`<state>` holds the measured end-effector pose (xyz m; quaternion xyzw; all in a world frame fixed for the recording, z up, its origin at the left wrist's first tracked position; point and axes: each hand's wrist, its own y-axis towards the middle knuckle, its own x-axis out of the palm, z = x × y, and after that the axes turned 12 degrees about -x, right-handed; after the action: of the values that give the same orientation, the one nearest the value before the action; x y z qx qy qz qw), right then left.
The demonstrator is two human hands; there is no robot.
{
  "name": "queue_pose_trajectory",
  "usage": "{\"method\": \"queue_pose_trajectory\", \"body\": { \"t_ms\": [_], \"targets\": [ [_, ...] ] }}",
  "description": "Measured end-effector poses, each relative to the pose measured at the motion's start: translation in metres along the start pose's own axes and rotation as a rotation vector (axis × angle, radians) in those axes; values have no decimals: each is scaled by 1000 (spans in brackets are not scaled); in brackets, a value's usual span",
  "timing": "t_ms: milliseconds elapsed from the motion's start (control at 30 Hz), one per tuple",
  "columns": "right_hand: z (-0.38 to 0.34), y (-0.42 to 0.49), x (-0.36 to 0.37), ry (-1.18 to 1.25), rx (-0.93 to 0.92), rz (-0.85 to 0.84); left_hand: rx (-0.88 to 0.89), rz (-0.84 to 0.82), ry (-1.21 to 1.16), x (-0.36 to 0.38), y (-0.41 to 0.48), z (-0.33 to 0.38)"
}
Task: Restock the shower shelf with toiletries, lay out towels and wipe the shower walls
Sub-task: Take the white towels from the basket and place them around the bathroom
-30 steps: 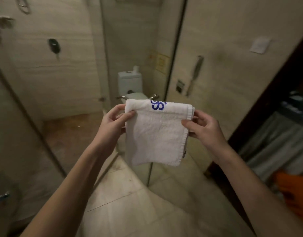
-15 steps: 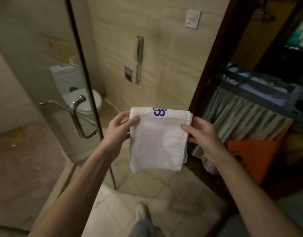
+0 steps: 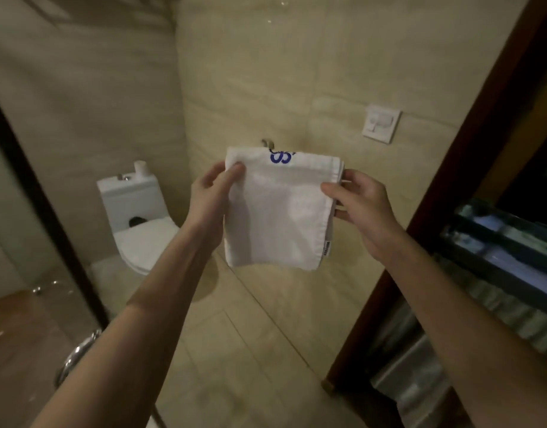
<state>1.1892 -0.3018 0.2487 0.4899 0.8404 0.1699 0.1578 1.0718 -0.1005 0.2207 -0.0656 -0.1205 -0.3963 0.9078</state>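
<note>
A: Grip?
B: left hand [image 3: 215, 193] and right hand [image 3: 363, 200] each pinch a side edge of the folded white towel [image 3: 278, 211], held mid-air.
A: Room?
B: Beige tiled wall [image 3: 266, 88] behind, toilet [image 3: 136, 217] left, light switch [image 3: 380, 122] right, tile floor [image 3: 250, 350] below.

Obstacles: toilet [image 3: 139, 217] at 9 o'clock, glass door [image 3: 34, 230] at 8, dark door frame [image 3: 457, 168] at 3. Open floor [image 3: 250, 350] at 6.

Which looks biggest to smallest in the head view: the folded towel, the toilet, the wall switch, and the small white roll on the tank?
1. Folded towel and toilet: similar; the towel is nearer the camera, so unranked.
2. Wall switch.
3. White roll.
</note>
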Motion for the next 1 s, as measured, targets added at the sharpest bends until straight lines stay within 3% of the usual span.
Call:
{"method": "queue_pose_trajectory", "body": {
  "t_ms": [400, 700, 1000],
  "targets": [
    [16, 253, 91, 167, -168, -53, 206, 171, 51, -8, 202, 127],
    [36, 455, 204, 322, -299, -252, 316, 389, 130, -55, 345, 207],
    [15, 603, 342, 462, -384, -461, 413, 532, 147, -123, 425, 306]
  ]
}}
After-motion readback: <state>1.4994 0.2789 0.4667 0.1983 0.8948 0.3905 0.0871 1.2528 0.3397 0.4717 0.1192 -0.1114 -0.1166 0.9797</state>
